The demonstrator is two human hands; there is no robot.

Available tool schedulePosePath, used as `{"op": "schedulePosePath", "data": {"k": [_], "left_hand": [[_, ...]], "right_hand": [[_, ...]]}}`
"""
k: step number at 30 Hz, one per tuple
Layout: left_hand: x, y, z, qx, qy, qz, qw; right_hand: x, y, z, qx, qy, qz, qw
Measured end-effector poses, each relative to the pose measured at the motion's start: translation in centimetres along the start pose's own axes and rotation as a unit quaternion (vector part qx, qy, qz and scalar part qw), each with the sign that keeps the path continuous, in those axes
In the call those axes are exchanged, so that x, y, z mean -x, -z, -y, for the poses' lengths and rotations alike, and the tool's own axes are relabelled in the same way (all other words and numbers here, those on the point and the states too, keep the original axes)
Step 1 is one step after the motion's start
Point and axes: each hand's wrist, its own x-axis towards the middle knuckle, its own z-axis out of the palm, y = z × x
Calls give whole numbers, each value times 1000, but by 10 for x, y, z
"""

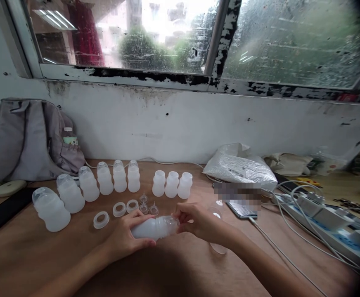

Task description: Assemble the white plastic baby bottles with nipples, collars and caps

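A frosted baby bottle [145,229] lies tilted on its side above the table, its capped end pointing right. My left hand [129,235] is wrapped around the bottle's body. At the other end, the fingers of my right hand [194,220] are closed on the clear cap [169,225]. Just beyond my left hand lie three white collar rings [101,220] and three clear silicone nipples [153,209]. Three uncapped bottles [171,184] stand behind them. Clear caps [219,248] and small white discs [219,203] are partly hidden by my right forearm.
Several capped bottles [105,178] stand in a curved row on the left. A grey backpack [22,136] leans against the wall. On the right are a plastic bag [238,165], a phone [243,209] on a cable, and a power strip [328,231] with tangled white cords.
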Motion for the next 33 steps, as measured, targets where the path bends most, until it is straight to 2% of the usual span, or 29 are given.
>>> {"op": "schedulePosePath", "data": {"k": [12,24,29,33], "left_hand": [[0,3,-1,28,22,20,999],[1,-7,9,96,50,-26,994],[2,-15,7,69,16,-17,997],[7,-25,3,-16,-58,37,998]], "right_hand": [[1,-4,-2,41,24,-8,999],[-1,-12,2,109,92,-41,989],[-2,-11,4,30,140,-95,985],[5,-13,19,5,186,-128,974]]}}
